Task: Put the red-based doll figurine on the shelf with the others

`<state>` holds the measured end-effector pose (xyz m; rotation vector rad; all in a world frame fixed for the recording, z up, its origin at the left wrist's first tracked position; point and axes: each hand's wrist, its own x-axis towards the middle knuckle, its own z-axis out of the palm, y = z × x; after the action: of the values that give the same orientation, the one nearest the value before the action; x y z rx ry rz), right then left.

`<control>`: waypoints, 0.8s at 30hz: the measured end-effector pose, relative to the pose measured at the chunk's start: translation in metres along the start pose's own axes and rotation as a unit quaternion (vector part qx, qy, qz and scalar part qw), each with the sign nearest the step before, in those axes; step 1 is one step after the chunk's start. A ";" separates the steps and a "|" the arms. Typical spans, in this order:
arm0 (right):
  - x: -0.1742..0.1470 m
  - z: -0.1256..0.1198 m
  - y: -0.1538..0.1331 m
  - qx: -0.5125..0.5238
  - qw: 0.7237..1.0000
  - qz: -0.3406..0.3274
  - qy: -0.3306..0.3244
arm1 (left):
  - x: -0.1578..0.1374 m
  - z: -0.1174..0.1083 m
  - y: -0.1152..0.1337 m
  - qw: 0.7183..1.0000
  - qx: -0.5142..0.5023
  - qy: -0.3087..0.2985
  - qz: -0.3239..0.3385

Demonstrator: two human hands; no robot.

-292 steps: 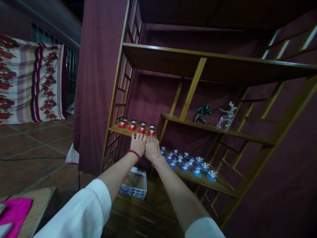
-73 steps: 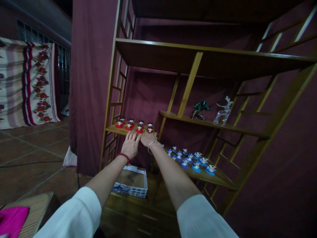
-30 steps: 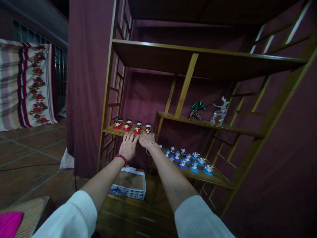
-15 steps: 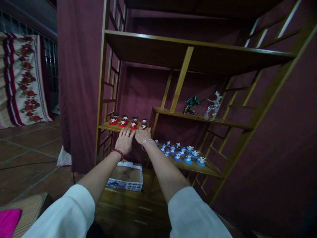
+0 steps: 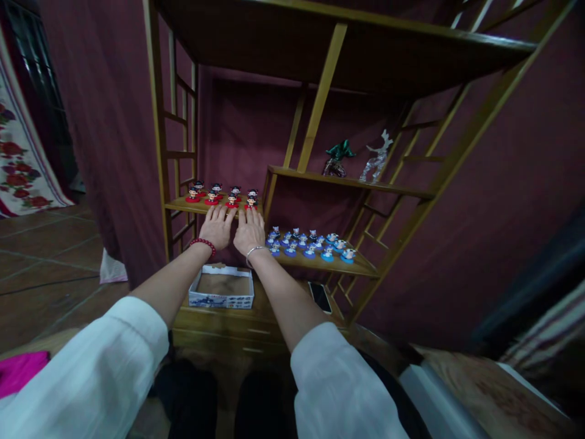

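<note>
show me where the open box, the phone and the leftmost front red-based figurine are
Open box (image 5: 222, 301): head view, on its printed front wall.
Phone (image 5: 320, 297): head view, on its dark screen.
Leftmost front red-based figurine (image 5: 192, 195): head view, on its body.

Clearance is afforded above the red-based figurines (image 5: 232, 200); rightward passage at their level is obstructed by the wooden upright (image 5: 271, 194).
</note>
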<state>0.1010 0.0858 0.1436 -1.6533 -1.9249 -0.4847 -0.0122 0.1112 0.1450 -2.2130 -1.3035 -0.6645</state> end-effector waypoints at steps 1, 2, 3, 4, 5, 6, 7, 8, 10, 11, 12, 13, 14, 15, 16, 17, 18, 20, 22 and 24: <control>-0.003 0.000 -0.002 0.000 1.000 0.004 -0.002 | 0.000 0.000 0.001 1.000 -0.001 -0.006 -0.007; -0.006 -0.001 -0.005 -0.001 1.000 0.008 -0.005 | 0.000 0.000 0.002 1.000 -0.001 -0.011 -0.014; -0.008 -0.001 -0.007 -0.001 1.000 0.013 -0.009 | -0.001 0.000 0.003 1.000 -0.001 -0.015 -0.021; -0.010 -0.002 -0.009 -0.001 1.000 0.017 -0.016 | -0.002 0.001 0.005 1.000 -0.001 -0.017 -0.027; -0.011 -0.002 -0.010 0.000 0.999 0.020 -0.025 | -0.004 0.002 0.006 0.999 -0.001 -0.019 -0.032; -0.012 -0.002 -0.012 0.001 0.999 0.023 -0.033 | -0.007 0.003 0.008 0.999 -0.002 -0.021 -0.037; -0.014 -0.003 -0.013 0.004 0.999 0.026 -0.039 | -0.009 0.004 0.009 0.999 -0.004 -0.024 -0.042; -0.015 -0.002 -0.013 0.010 0.999 0.028 -0.042 | -0.012 0.004 0.011 0.998 -0.008 -0.027 -0.048; -0.018 -0.001 -0.015 0.023 0.998 0.033 -0.044 | -0.018 0.005 0.013 0.998 -0.020 -0.033 -0.057; -0.020 -0.001 -0.015 0.030 0.998 0.035 -0.044 | -0.020 0.004 0.013 0.997 -0.027 -0.035 -0.060; -0.022 -0.001 -0.016 0.035 0.998 0.035 -0.046 | -0.021 0.004 0.014 0.997 -0.035 -0.038 -0.062; -0.023 -0.001 -0.016 0.039 0.997 0.036 -0.048 | -0.023 0.003 0.014 0.996 -0.044 -0.044 -0.063; -0.025 -0.001 -0.017 0.041 0.997 0.035 -0.049 | -0.024 0.002 0.015 0.995 -0.054 -0.050 -0.063; -0.028 -0.001 -0.017 0.041 0.997 0.035 -0.049 | -0.025 0.001 0.015 0.994 -0.066 -0.056 -0.063; -0.030 -0.002 -0.018 0.041 0.997 0.035 -0.047 | -0.027 0.002 0.016 0.993 -0.078 -0.060 -0.061; -0.033 -0.002 -0.018 0.041 0.998 0.034 -0.045 | -0.030 0.002 0.016 0.992 -0.090 -0.063 -0.057; -0.037 -0.002 -0.019 0.040 0.998 0.032 -0.044 | -0.034 0.004 0.017 0.991 -0.100 -0.066 -0.052; -0.046 0.002 -0.019 0.040 0.998 0.023 -0.049 | -0.046 0.012 0.020 0.989 -0.116 -0.082 -0.046; -0.058 0.009 -0.019 0.044 0.996 0.015 -0.073 | -0.061 0.022 0.025 0.983 -0.128 -0.120 -0.055; -0.072 0.020 -0.018 0.045 0.991 0.020 -0.123 | -0.079 0.036 0.031 0.975 -0.135 -0.167 -0.061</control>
<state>0.0869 0.0382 0.0844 -1.7565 -2.0499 -0.1802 -0.0120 0.0685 0.0638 -2.5644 -1.6079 -0.5553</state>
